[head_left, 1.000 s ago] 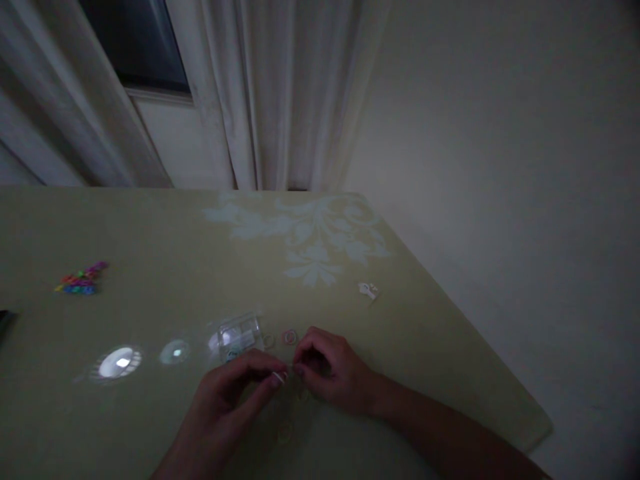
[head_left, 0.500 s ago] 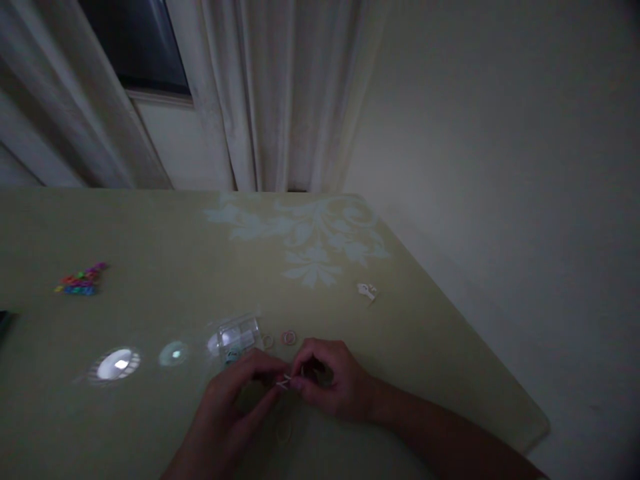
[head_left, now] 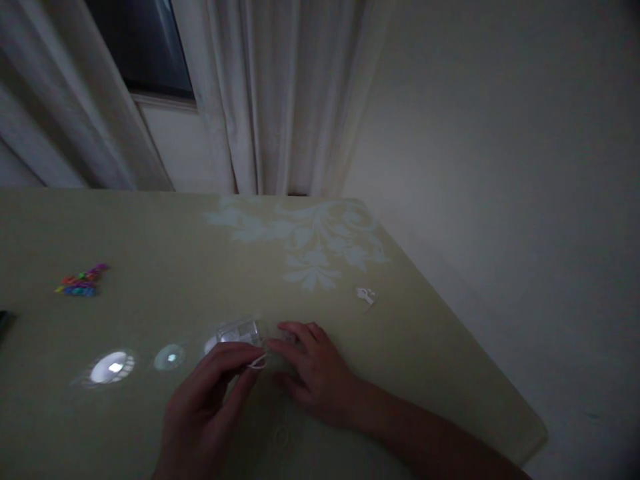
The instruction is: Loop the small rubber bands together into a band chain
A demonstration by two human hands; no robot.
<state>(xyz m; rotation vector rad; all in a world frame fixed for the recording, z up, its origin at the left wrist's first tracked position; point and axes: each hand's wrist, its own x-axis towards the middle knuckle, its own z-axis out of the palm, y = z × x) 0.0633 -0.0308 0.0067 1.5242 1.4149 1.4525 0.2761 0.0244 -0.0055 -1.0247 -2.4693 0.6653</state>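
Note:
A thin white band (head_left: 257,362), looped like a small elastic, is pinched between the thumb and fingers of my left hand (head_left: 207,393). My right hand (head_left: 317,370) reaches over the table just to the right, its fingers apart. Under those fingers a small pinkish ring (head_left: 290,338) partly shows; whether they touch it is too dark to tell. Behind my left hand lies a clear plastic box (head_left: 240,330), its near part hidden. On the table below the hands is a faint pale ring (head_left: 281,436).
A pile of bright coloured small pieces (head_left: 83,281) lies at the left on the green table (head_left: 165,260). A small white piece (head_left: 366,295) is at the right. A dark object (head_left: 4,320) shows at the left edge. Curtains (head_left: 270,100) hang behind.
The hands have parted. My left hand has moved left with the white band, and my right hand has let go and opened toward the small rings.

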